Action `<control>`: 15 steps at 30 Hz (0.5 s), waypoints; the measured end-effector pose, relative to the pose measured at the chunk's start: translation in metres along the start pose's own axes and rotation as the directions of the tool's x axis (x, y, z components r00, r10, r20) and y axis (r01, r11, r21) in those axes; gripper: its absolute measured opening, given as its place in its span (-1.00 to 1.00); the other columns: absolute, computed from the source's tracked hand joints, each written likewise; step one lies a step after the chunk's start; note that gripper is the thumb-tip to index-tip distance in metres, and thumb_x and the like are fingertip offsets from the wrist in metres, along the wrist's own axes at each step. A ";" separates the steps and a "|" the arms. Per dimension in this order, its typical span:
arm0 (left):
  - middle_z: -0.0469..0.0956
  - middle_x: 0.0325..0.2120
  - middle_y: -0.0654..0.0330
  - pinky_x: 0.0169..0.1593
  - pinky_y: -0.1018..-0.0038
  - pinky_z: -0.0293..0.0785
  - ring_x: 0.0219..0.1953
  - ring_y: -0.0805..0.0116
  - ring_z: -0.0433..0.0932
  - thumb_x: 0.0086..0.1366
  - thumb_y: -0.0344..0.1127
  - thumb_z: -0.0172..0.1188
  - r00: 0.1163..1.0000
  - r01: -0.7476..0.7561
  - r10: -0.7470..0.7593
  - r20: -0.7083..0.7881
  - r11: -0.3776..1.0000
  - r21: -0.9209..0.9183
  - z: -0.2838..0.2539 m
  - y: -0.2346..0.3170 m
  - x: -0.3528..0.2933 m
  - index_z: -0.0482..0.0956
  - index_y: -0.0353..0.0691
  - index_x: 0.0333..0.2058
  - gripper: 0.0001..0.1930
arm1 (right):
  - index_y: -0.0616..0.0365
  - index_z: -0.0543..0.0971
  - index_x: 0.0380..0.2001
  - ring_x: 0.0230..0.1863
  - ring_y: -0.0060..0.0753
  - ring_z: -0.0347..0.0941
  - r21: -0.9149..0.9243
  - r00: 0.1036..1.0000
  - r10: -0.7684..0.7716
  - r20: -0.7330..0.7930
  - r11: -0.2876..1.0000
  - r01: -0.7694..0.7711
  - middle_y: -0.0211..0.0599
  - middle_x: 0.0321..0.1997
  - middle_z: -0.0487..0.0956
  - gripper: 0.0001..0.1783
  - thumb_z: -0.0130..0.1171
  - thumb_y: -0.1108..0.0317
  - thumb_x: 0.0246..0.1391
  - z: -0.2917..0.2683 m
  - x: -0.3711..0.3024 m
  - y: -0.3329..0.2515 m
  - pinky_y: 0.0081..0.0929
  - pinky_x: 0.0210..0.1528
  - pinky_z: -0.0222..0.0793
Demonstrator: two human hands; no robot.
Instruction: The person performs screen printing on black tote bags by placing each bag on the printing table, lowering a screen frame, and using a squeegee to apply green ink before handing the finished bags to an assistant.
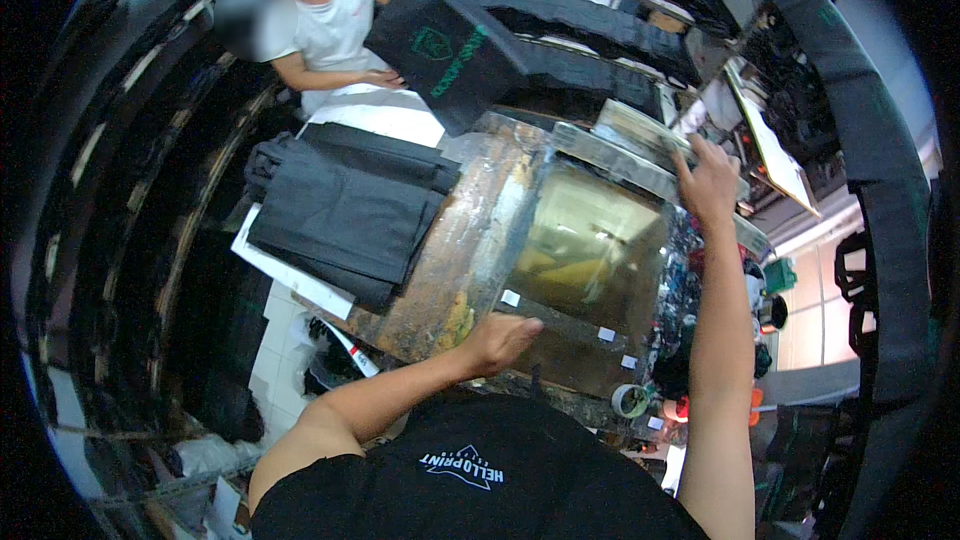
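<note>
My right hand (710,183) reaches far over the table, by the right end of a worn pale frame bar (640,130). Its fingers are spread apart, and I cannot tell whether they touch the bar. Near the table's front edge, my left hand (500,343) hovers with its thumb stretched toward the right and nothing visible in it. Between the hands lies a shiny, yellowish printing board (590,230) with small white tabs (607,335) near its front. Left of it, a stack of folded black fabric bags (345,205) rests on a white board (290,265).
Across the table a person (335,25) in a white shirt holds a black bag (450,55) with a green print. Paint-stained wood (465,230) borders the printing board. A small round cup (630,400) stands at the front right. Racks with black fabric (130,170) line the left.
</note>
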State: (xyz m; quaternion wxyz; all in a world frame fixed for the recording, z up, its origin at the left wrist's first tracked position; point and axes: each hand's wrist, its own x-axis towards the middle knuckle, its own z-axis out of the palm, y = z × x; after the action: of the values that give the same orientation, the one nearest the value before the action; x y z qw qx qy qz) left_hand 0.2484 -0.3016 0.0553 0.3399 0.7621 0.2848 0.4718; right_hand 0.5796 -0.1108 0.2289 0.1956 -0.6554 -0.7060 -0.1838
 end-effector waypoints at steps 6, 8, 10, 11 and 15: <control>0.45 -0.61 0.03 -0.32 0.04 0.46 -0.50 -0.08 0.48 0.44 -0.10 0.16 0.941 0.326 -0.191 -0.278 0.732 0.599 -0.103 -0.085 -0.099 0.53 -0.18 -0.50 -0.64 | 0.08 0.59 0.09 0.14 -0.07 0.52 -0.046 1.000 0.022 -0.003 0.999 -0.022 -0.15 0.06 0.66 -0.43 0.13 -0.14 0.27 0.002 -0.002 0.011 0.04 0.24 0.21; 0.52 -0.31 0.00 -0.07 0.04 0.44 -0.18 -0.08 0.50 0.42 -0.02 0.19 0.842 0.537 -0.397 -0.365 0.562 0.630 -0.153 -0.091 -0.084 0.57 -0.17 -0.34 -0.68 | 0.07 0.59 0.10 0.14 -0.06 0.52 -0.062 0.999 0.012 -0.032 0.998 -0.014 -0.14 0.06 0.66 -0.43 0.13 -0.14 0.27 0.003 0.000 0.013 0.03 0.22 0.22; 0.43 0.09 -0.03 0.24 -0.02 0.26 0.21 -0.12 0.33 0.43 0.06 0.16 0.839 0.530 -0.383 -0.386 0.420 0.737 -0.190 -0.116 -0.087 0.55 -0.16 -0.03 -0.60 | 0.07 0.58 0.12 0.14 -0.04 0.52 -0.066 0.999 -0.012 -0.046 0.998 0.009 -0.14 0.04 0.66 -0.42 0.14 -0.14 0.26 0.008 0.002 0.017 0.03 0.22 0.22; 0.31 0.26 -0.03 0.35 -0.07 0.11 0.35 -0.14 0.17 0.44 0.11 0.13 0.851 0.504 -0.352 -0.389 0.340 0.794 -0.203 -0.137 -0.096 0.49 -0.15 0.13 -0.50 | 0.07 0.58 0.13 0.14 -0.04 0.52 -0.064 0.998 -0.028 -0.054 0.998 0.024 -0.13 0.04 0.66 -0.42 0.14 -0.14 0.26 0.010 0.004 0.014 0.03 0.22 0.22; -0.11 0.56 0.04 0.53 -0.17 -0.34 0.58 -0.14 -0.26 0.46 0.28 -0.06 0.726 0.502 -0.595 -0.343 0.118 0.857 -0.210 -0.173 -0.094 0.11 -0.02 0.50 -0.21 | 0.07 0.58 0.14 0.18 -0.05 0.51 -0.051 0.998 -0.017 -0.062 0.999 0.013 -0.14 0.08 0.66 -0.40 0.14 -0.15 0.26 0.013 0.002 0.021 0.06 0.29 0.20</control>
State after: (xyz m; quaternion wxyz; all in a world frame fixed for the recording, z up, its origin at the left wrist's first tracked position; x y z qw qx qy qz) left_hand -0.0001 -0.2150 -0.0618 0.0174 0.6722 0.7393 0.0374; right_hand 0.5998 -0.1013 0.2192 0.1995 -0.6487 -0.6995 -0.2236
